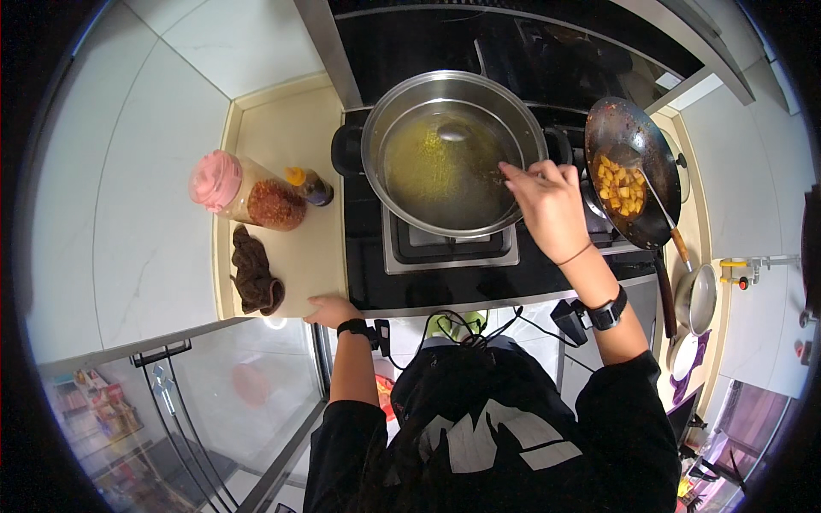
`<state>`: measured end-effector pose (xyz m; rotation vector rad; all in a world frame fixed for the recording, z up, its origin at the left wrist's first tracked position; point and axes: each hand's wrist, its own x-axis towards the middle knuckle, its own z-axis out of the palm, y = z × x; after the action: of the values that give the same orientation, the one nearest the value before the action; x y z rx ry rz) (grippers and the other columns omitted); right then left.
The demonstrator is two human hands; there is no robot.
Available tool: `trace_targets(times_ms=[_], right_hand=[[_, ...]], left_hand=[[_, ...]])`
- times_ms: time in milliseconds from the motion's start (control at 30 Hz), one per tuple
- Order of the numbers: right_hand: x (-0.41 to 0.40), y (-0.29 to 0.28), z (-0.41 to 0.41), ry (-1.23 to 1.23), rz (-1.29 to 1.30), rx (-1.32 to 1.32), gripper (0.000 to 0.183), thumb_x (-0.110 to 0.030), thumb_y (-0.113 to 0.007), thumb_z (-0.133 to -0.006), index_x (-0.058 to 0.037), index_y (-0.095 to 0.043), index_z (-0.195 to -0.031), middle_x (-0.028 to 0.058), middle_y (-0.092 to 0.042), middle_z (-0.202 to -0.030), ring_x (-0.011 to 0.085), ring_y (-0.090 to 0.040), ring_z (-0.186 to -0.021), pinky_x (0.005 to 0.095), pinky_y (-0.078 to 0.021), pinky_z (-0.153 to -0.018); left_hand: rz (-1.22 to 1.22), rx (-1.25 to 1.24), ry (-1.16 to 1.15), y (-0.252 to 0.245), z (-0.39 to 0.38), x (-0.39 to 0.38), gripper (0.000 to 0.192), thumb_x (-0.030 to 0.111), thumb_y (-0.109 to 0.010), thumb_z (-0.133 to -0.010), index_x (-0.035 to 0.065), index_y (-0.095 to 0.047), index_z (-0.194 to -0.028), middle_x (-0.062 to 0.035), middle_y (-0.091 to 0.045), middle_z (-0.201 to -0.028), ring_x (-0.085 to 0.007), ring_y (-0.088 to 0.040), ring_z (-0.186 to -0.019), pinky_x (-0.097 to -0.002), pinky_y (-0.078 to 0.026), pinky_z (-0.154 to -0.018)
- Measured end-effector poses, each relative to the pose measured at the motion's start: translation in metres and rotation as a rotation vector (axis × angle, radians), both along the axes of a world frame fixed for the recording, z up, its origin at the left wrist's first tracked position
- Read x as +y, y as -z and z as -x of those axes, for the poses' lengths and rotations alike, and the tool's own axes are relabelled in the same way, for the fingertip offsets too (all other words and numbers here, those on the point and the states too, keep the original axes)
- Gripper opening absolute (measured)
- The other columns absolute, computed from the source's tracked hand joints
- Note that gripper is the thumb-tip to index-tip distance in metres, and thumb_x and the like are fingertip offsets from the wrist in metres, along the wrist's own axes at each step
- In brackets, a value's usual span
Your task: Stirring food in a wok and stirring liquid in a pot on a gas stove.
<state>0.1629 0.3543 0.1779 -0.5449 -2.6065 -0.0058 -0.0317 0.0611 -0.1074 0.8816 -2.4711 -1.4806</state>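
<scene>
My right hand (545,199) is over the right rim of a large steel pot (449,226), its fingertips pinched together above the yellowish liquid (423,173). Whether anything small is between those fingers cannot be made out. A rounded metal piece, perhaps a ladle's bowl (454,132), shows in the liquid. At the counter's front edge, left of the black hob (410,288), rests my left hand (330,312), holding nothing that shows. To the right of the pot, a tilted wok (641,134) holds diced yellow food (619,186) in sauce and a wooden-handled spatula (677,240).
On the left counter (314,269) are a pink-lidded jar (276,204) of red flakes, a small yellow-capped bottle (314,187) and a crumpled brown cloth (255,272). A small pan (696,298) stands at the right. Black cables (474,333) hang before my body.
</scene>
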Motion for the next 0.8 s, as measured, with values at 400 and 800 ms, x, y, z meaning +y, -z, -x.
trace_targets(times_ms=[400,800], right_hand=[[-0.014,-0.002,-0.008,0.088,0.776,0.471,0.023,-0.006,-0.055,-0.086,0.0003,-0.062,-0.107,0.0103,-0.066,-0.081,0.0118,-0.059,-0.06,0.0262,-0.0492,-0.059],[-0.004,-0.001,0.003,0.065,1.102,0.675,0.023,-0.008,-0.044,-0.092,0.0014,-0.06,-0.105,0.0057,-0.061,-0.088,0.0076,-0.057,-0.06,0.0196,-0.047,-0.049]], left_hand=[[-0.102,-0.122,-0.147,-0.045,0.001,-0.004,0.064,0.034,-0.039,-0.094,-0.0087,-0.014,-0.135,-0.0328,-0.044,-0.123,-0.0434,-0.052,-0.107,-0.0451,-0.045,-0.091],[-0.097,-0.129,-0.16,-0.043,0.003,-0.006,0.061,0.033,-0.04,-0.094,-0.0092,-0.017,-0.132,-0.0326,-0.044,-0.123,-0.0431,-0.052,-0.107,-0.0445,-0.046,-0.091]])
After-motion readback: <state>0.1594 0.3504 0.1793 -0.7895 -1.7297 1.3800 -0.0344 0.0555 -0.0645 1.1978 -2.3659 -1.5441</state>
